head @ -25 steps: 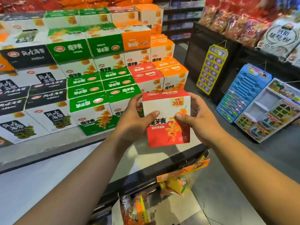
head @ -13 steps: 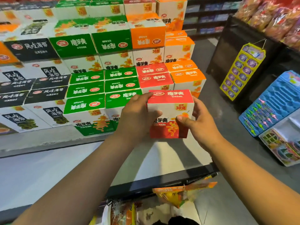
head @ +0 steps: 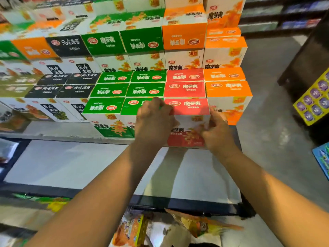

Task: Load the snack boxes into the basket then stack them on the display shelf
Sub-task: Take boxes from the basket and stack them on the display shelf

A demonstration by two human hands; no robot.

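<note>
A red and white snack box (head: 187, 120) stands at the front of the red column on the display shelf (head: 89, 164), between a green box (head: 131, 107) and an orange box (head: 229, 100). My left hand (head: 154, 122) grips its left side, fingers curled over the top corner. My right hand (head: 217, 132) holds its right side, thumb on the front face. Whether the box rests fully on the shelf is blurred. Stacked green, red, orange and black boxes rise behind it in tiers.
The white shelf surface stretches toward me with a dark front edge (head: 178, 204). Snack bags (head: 131, 230) hang below that edge. A yellow hanging card (head: 315, 102) and a blue one (head: 322, 157) are on the dark rack to the right. Grey floor lies between.
Both hands carried the red box forward and down, from mid-air in front of the display into the front row beside the green box.
</note>
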